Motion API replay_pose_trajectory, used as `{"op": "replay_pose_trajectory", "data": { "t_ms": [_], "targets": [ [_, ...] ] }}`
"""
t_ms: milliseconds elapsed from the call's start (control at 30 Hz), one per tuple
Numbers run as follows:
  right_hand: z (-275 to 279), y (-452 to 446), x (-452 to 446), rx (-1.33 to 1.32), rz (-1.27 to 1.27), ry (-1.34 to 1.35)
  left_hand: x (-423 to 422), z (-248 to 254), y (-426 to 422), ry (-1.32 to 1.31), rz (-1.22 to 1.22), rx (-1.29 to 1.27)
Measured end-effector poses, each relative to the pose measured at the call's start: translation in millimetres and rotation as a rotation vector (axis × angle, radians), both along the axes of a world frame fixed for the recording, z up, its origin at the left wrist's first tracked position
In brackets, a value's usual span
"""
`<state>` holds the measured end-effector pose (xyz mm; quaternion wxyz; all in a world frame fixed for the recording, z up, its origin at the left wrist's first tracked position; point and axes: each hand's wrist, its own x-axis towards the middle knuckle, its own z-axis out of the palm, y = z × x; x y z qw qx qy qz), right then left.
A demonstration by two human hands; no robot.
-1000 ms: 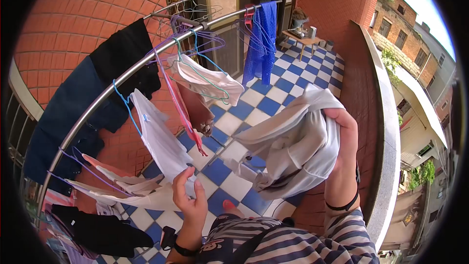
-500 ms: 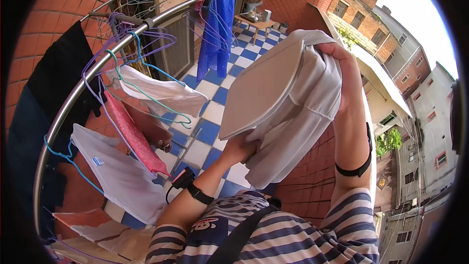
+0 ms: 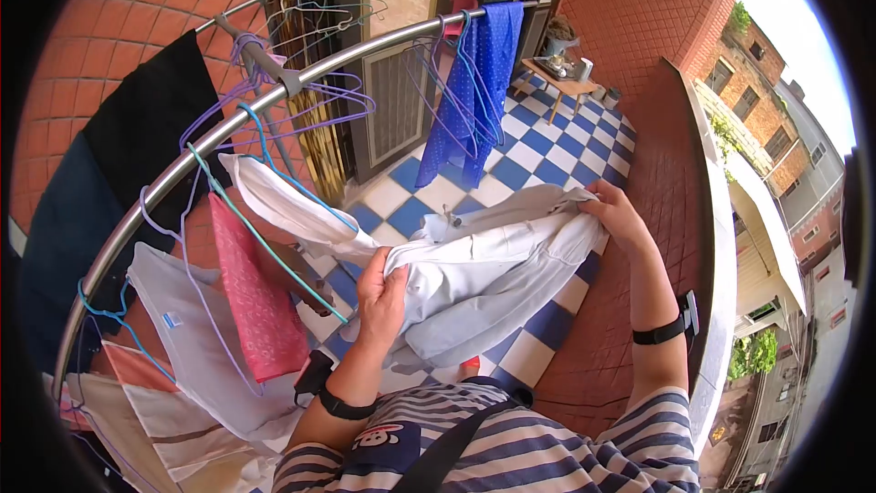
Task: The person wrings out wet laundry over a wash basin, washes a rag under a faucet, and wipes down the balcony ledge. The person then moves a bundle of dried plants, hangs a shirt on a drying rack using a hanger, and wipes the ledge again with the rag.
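A pale grey garment [image 3: 497, 260] is stretched between my two hands above the tiled floor. My left hand [image 3: 381, 297] grips its left end, thumb pressed on the cloth. At the upper right end, my right hand [image 3: 616, 212] pinches the garment's edge. Just left of my left hand, a white garment [image 3: 292, 205] hangs on a blue hanger, beside a teal hanger [image 3: 265, 237]. A pink patterned cloth [image 3: 260, 297] and a light grey garment with a small blue label [image 3: 196, 338] hang further left.
A curved metal rail [image 3: 173, 164] runs across the left, carrying purple hangers [image 3: 319, 102] and a blue cloth [image 3: 474, 91]. Dark garments [image 3: 137, 137] hang behind it. A small wooden table [image 3: 561, 82] stands at the back; a ledge wall [image 3: 721, 246] borders the right.
My left hand has come out from the garment's lower side and now grips its left end. The garment has gone from bunched up to spread sideways and lower. The view has shifted.
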<state>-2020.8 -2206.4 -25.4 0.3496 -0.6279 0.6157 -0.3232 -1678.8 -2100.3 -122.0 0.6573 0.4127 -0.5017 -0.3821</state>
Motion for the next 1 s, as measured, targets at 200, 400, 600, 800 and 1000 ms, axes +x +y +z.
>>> {"op": "replay_pose_trajectory", "data": {
  "t_ms": [200,400,600,800,1000],
  "targets": [
    [-64,-78,0,0.452,0.437,0.285,-26,33,-8,-0.249,0.311,-0.071],
    [-7,-154,113,-0.161,0.490,-0.395,-65,49,-26,-0.554,0.346,0.000],
    [-19,-208,203,0.183,0.368,-0.533,-58,79,-44,-0.802,0.474,0.001],
    [-2,-185,173,-0.014,0.370,-0.742,-41,61,-71,-0.463,0.304,0.238],
    [-45,-65,67,-0.019,0.476,-0.858,-41,67,-81,0.229,-0.030,0.253]
  ]
}}
